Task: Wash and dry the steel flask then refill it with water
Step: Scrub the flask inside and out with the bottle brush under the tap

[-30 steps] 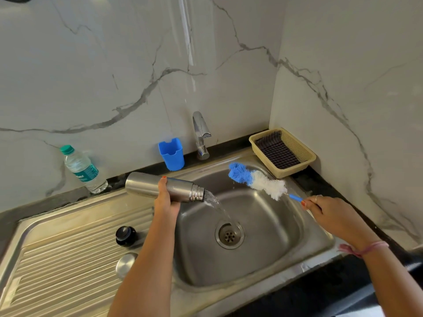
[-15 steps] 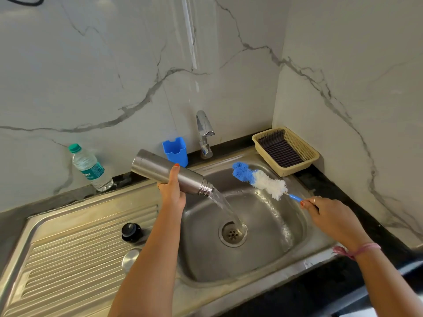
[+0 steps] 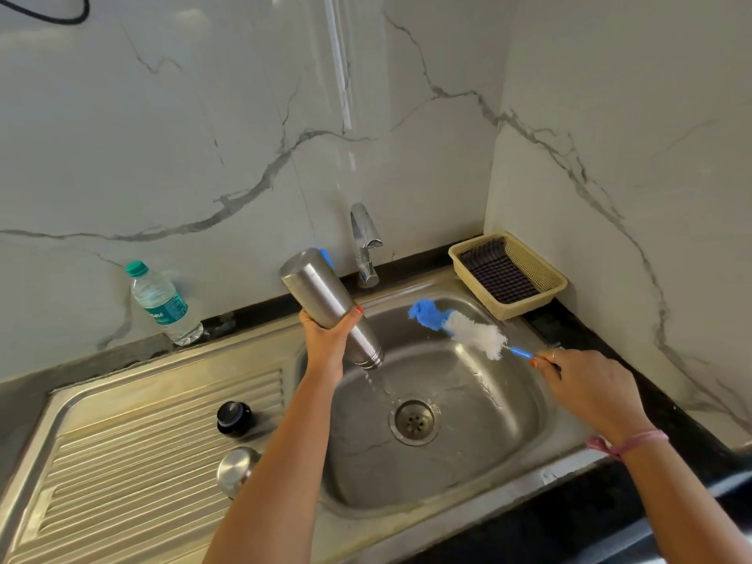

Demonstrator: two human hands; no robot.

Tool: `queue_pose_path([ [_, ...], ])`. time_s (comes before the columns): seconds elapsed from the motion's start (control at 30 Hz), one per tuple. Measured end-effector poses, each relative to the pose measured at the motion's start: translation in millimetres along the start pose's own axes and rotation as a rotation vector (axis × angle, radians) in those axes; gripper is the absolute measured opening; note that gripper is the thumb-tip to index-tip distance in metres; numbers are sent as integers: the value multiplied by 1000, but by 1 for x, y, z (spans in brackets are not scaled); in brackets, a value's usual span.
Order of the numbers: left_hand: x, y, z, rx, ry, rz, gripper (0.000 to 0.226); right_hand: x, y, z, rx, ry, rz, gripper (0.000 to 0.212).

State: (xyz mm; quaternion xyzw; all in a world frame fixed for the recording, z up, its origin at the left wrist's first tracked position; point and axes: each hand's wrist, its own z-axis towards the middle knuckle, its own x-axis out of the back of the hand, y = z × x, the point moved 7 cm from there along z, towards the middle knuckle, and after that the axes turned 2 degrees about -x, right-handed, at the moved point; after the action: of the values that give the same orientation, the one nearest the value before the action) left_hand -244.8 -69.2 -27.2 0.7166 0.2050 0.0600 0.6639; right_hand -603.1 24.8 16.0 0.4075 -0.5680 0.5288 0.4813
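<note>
The left hand (image 3: 325, 339) gripped the steel flask (image 3: 329, 307) around its middle, tilted mouth-down over the sink (image 3: 468, 474), a thin stream of water falling toward the drain (image 3: 414, 421). The right hand (image 3: 586, 384) pinched the blue handle of a bottle brush (image 3: 460, 329) held above the basin. Farther back, a basket (image 3: 541, 287) held a dark cloth (image 3: 494, 270).

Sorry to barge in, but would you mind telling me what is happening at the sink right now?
A person is rinsing out a steel flask. The left hand grips it tilted mouth-down over the sink, and water runs from it toward the drain. The right hand holds a blue and white bottle brush above the basin, not in the flask. Two caps, a black cap and a steel cap, lie on the drainboard. The tap shows no water running.
</note>
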Motion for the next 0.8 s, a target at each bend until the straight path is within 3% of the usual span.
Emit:
queue_pose_path([
  [0.33, 1, -9, -9, -13, -11, 87, 80, -6, -4, 1, 48, 53, -10, 31],
  [0.63, 10, -13, -8, -43, -9, 206, 94, -5, -11, 3, 131, 267, -8, 27],
  [0.8, 14, -15, -9, -25, 1, 181, 93, -16, -23, 3, 97, 150, -72, 34],
])
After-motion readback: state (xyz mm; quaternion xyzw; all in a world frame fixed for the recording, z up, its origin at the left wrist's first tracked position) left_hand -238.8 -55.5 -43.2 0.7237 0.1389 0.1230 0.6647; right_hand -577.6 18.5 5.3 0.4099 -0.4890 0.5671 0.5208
